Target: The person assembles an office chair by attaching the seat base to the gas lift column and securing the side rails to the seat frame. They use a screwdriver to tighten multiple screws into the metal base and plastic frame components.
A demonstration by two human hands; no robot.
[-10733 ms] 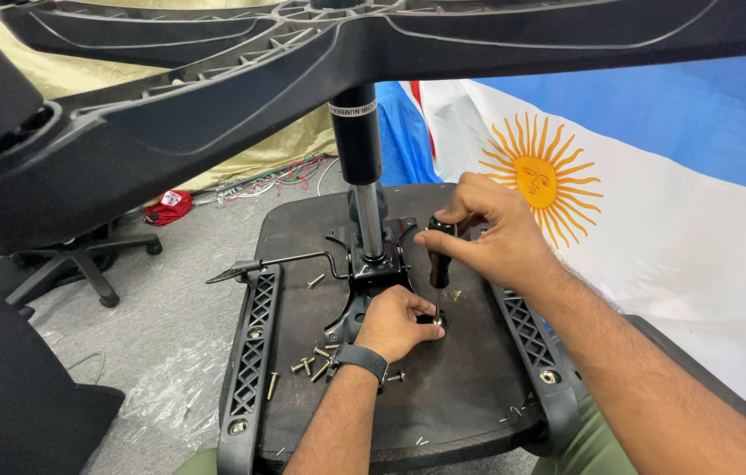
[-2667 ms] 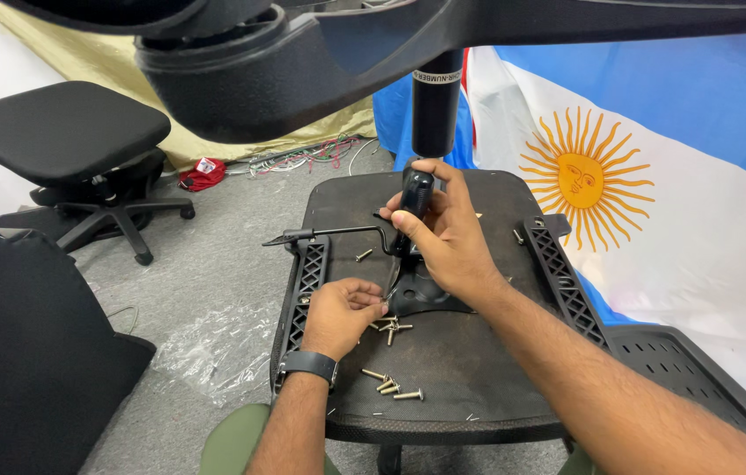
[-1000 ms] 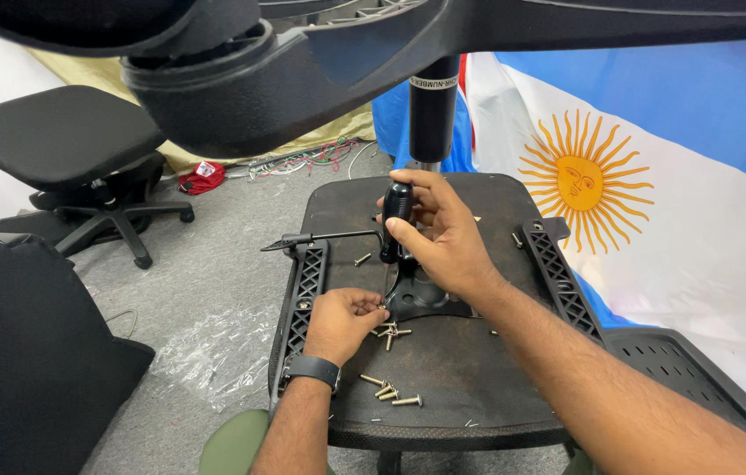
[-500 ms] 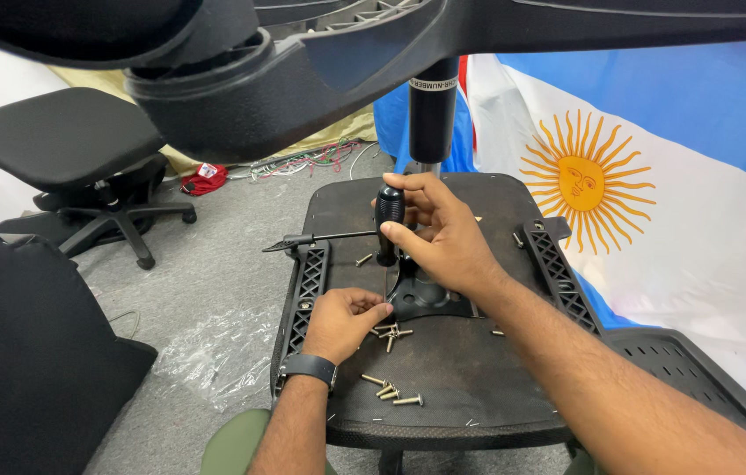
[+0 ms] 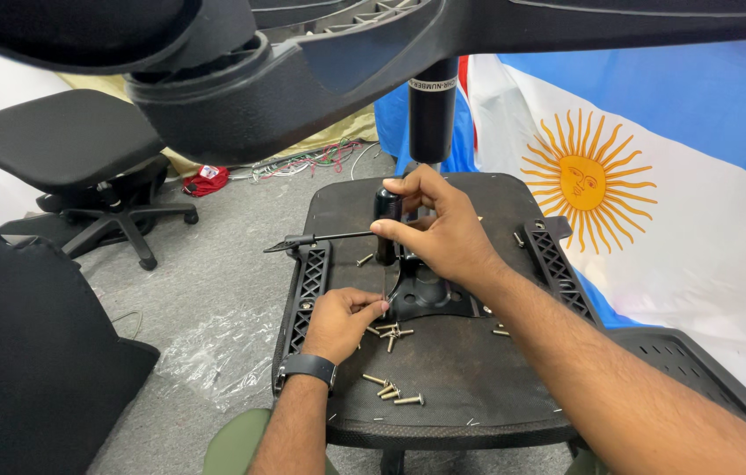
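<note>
An upturned black chair seat [image 5: 443, 369] lies in front of me with a metal mechanism plate [image 5: 430, 295] at its middle. My right hand [image 5: 439, 229] grips the black handle of a screwdriver [image 5: 387, 215] that stands upright, tip down at the plate's left edge. My left hand [image 5: 342, 321], with a dark wristband, pinches a screw under the tool's tip. Several loose screws [image 5: 391, 391] lie on the seat near my left wrist. A thin lever [image 5: 320, 239] sticks out to the left. The gas cylinder [image 5: 432, 114] rises from the mechanism.
The chair's star base [image 5: 241, 79] looms overhead. An office chair [image 5: 83, 167] stands at the left, and a dark chair back [image 5: 21, 352] is close at the lower left. A blue and white flag with a sun [image 5: 654, 202] drapes at the right. A plastic bag [image 5: 215, 352] lies on the floor.
My right hand has shifted the screwdriver a little left and lower over the last second. My left hand has stayed at the plate's left edge.
</note>
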